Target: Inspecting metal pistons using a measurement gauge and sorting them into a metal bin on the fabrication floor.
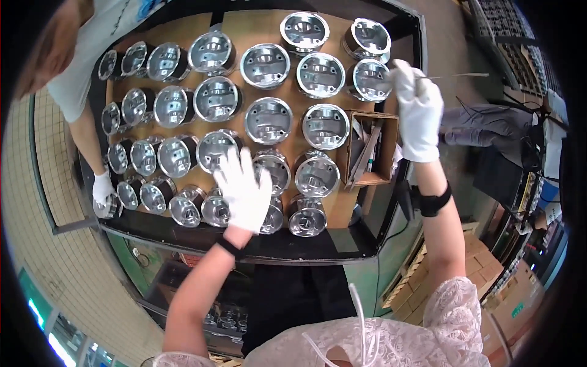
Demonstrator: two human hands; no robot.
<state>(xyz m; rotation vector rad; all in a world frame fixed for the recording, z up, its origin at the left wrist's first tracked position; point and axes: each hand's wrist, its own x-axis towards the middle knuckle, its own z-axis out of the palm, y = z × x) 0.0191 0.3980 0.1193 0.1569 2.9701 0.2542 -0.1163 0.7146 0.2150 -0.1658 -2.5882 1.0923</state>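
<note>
Fingers of the left hand: spread wide in a white glove, back of the hand up, over the near rows of pistons; they hold nothing that shows, and I cannot tell if they touch the metal or hang just above it; spread out like that, they do not look ready to grab

Fingers of the right hand: folded close together, and they seem to hold a thin stick that pokes out to the right; a thin thing like that likely needs a small pinch; the fingertips are near the far right piston, but I cannot tell if they touch it

Pistons: shiny round metal cups in rows on a brown board, most with the bright round end up; the rows probably make each one easy to see and reach

Black rim: goes round the table edge, maybe so nothing rolls off

Brown box: sits by the right end of the rows, near the right hand, with papers standing in it; it is likely there to keep them tidy and close by

Black bands: one round each wrist; I cannot tell what they are for

Co-worker's hand: in a white glove at the left, on the near corner piston; its fingers are too small to tell if they grip
</note>
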